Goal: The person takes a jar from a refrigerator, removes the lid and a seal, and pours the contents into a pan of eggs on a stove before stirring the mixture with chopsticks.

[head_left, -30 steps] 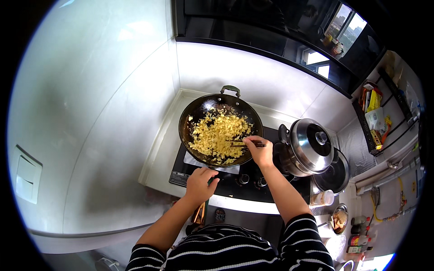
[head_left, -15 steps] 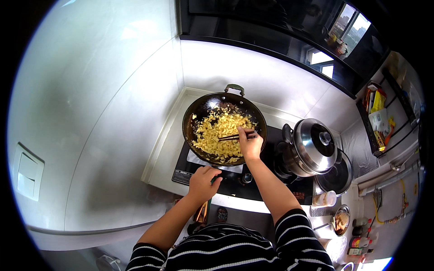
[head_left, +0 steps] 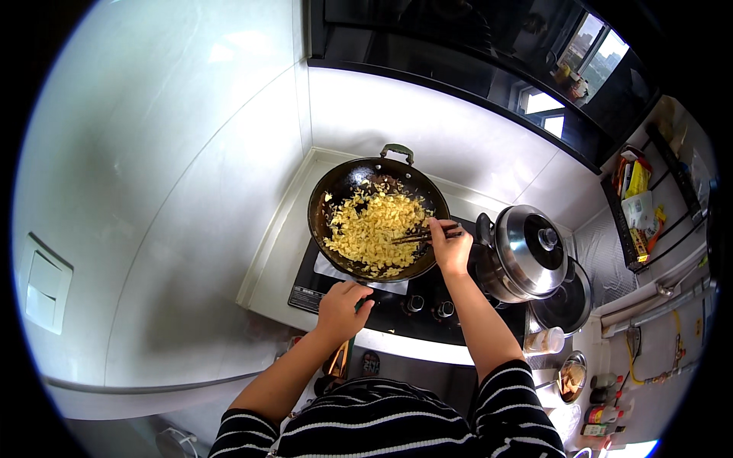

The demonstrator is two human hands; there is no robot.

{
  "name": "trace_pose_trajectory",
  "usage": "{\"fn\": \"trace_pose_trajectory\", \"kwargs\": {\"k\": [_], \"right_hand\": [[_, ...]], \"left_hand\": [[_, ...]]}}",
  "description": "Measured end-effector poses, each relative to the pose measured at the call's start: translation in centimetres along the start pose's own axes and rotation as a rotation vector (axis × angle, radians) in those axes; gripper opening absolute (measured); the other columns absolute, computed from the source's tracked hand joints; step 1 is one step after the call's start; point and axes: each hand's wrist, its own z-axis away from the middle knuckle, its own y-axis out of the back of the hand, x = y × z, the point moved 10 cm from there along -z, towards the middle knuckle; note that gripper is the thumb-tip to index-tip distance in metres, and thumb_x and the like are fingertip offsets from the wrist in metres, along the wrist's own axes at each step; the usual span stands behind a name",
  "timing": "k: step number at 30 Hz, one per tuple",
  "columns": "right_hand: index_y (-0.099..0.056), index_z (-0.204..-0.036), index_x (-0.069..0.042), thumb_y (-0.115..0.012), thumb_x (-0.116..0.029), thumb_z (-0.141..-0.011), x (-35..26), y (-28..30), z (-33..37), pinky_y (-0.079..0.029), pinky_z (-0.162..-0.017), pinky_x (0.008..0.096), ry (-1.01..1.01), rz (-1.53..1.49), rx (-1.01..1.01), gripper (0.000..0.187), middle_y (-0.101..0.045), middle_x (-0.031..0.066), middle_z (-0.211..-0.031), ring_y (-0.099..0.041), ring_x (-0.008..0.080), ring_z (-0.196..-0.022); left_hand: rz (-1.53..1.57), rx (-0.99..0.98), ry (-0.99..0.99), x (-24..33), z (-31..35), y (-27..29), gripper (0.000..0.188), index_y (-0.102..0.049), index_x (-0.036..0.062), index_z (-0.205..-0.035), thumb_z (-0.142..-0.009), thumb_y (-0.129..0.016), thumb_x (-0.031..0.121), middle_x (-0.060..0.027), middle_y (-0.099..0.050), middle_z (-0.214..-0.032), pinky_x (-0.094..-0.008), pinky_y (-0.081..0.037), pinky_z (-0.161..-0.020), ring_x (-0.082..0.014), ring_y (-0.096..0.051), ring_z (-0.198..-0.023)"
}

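A large dark wok point(head_left: 321, 200) sits on the black cooktop point(head_left: 393, 314), with small yellow pieces of food point(head_left: 370, 229) spread over its bottom. At the wok's right rim, my right hand point(head_left: 452, 248) is closed on a pair of dark chopsticks point(head_left: 412, 238), whose tips point left and reach the food. My left hand point(head_left: 343, 307) is in front of the wok, its fingers curled round the near handle point(head_left: 360, 304). Only a small dark green bit of that handle shows; the rest is hidden by the hand. A matching far handle point(head_left: 397, 151) stands at the back.
Right of the wok stands a lidded steel pot point(head_left: 527, 256), with a dark pan point(head_left: 573, 298) beside it. Nearer lie a jar point(head_left: 545, 340) and a small bowl of food point(head_left: 571, 378). Cooktop knobs point(head_left: 414, 304) face me. A wall point(head_left: 191, 214) closes off the left; a black cabinet point(head_left: 458, 84) hangs above.
My right hand has moved right with the chopsticks, from over the food to the wok's right rim. My left hand and the wok have hardly moved.
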Motion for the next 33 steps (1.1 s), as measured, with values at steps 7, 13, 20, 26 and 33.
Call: {"fn": "trace_pose_trajectory", "kwargs": {"k": [7,13,20,26,33], "right_hand": [[-0.072,-0.079,0.0,-0.077,-0.024,-0.083,2.0,-2.1,0.0,-0.051,-0.056,0.0301,-0.031,0.008,0.093,0.024,-0.069,0.0137,-0.073,-0.067,0.023,-0.06],[-0.071,-0.075,0.0,-0.077,-0.021,-0.082,-0.1,-1.0,1.0,-0.051,-0.053,0.0317,0.12,0.114,0.17,0.024,-0.069,0.0142,-0.072,-0.067,0.0265,-0.058],[-0.07,-0.073,0.002,-0.078,-0.02,-0.083,3.9,0.7,0.9,-0.049,-0.051,0.0282,0.025,-0.036,0.195,0.025,-0.069,0.0117,-0.07,-0.067,0.0192,-0.056],[-0.07,-0.075,0.002,-0.078,-0.018,-0.083,4.0,2.5,1.4,-0.049,-0.053,0.0263,0.007,-0.02,0.172,0.023,-0.068,0.0119,-0.069,-0.066,0.0175,-0.057],[-0.07,-0.078,0.003,-0.076,-0.011,-0.084,1.3,1.6,3.9,-0.049,-0.056,0.0257,0.086,-0.111,-0.038,0.016,-0.068,0.011,-0.074,-0.066,0.0154,-0.062]], "left_hand": [[-0.011,-0.026,0.024,-0.1,0.0,-0.3,0.023,-0.067,0.0065,-0.095,-0.074,-0.074,0.007,-0.0069,-0.066,-0.085,-0.0374,-0.05,-0.069,-0.0282,-0.062,-0.081],[-0.011,0.001,0.029,-0.1,0.2,0.1,0.022,-0.068,0.0069,-0.095,-0.074,-0.074,0.008,-0.0066,-0.067,-0.086,-0.0373,-0.051,-0.07,-0.0278,-0.063,-0.083],[-0.007,0.016,0.011,-0.1,0.2,-0.1,0.021,-0.067,0.0077,-0.095,-0.075,-0.074,0.009,-0.0057,-0.066,-0.086,-0.0375,-0.051,-0.07,-0.0276,-0.063,-0.082],[0.002,0.014,0.03,-0.2,0.2,-0.2,0.021,-0.067,0.0089,-0.094,-0.075,-0.074,0.009,-0.0045,-0.065,-0.085,-0.0376,-0.051,-0.069,-0.0269,-0.063,-0.081],[0.0,0.022,0.02,-0.1,0.2,-0.1,0.021,-0.067,0.0088,-0.094,-0.075,-0.074,0.01,-0.0045,-0.065,-0.085,-0.0376,-0.051,-0.069,-0.0269,-0.063,-0.081]]}}
